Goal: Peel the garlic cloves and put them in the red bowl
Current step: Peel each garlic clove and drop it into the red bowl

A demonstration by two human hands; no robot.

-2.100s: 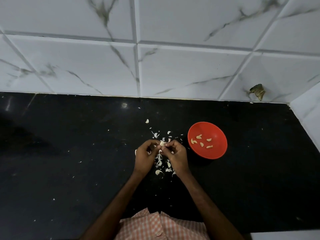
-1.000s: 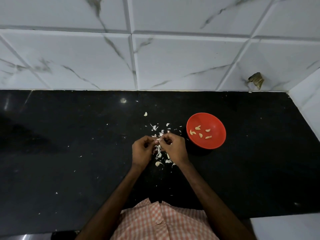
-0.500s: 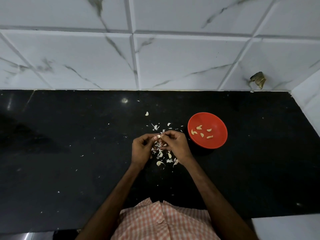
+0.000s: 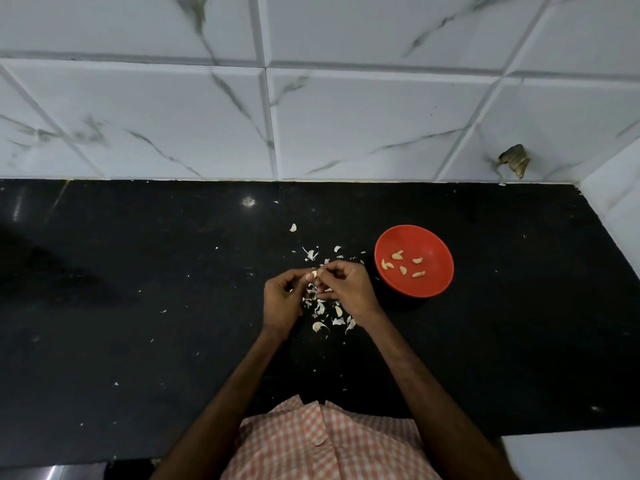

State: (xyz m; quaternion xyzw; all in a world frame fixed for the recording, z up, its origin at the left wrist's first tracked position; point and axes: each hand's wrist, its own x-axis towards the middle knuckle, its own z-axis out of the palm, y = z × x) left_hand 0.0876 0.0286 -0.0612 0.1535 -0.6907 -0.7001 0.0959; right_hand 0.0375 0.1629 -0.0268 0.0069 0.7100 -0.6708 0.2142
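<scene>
Head view: both hands meet over the black counter, near frame centre. Left hand curled, pinching a clove at its fingertips. Right hand curled too, thumb and forefinger nipping the same clove from 3 o'clock, probably at loose skin. Clove held above a scatter of skins that trails toward 6 o'clock. Bowl sits at 2 o'clock of the hands, near but apart, with five peeled cloves inside. Judgement: peel under way. To do it well, hold the clove steady in the left, lift skin from one end in strips, check no papery bits cling before the drop, and keep skins out of the bowl. Writing, brands: none readable on bowl, counter or tiles.
</scene>
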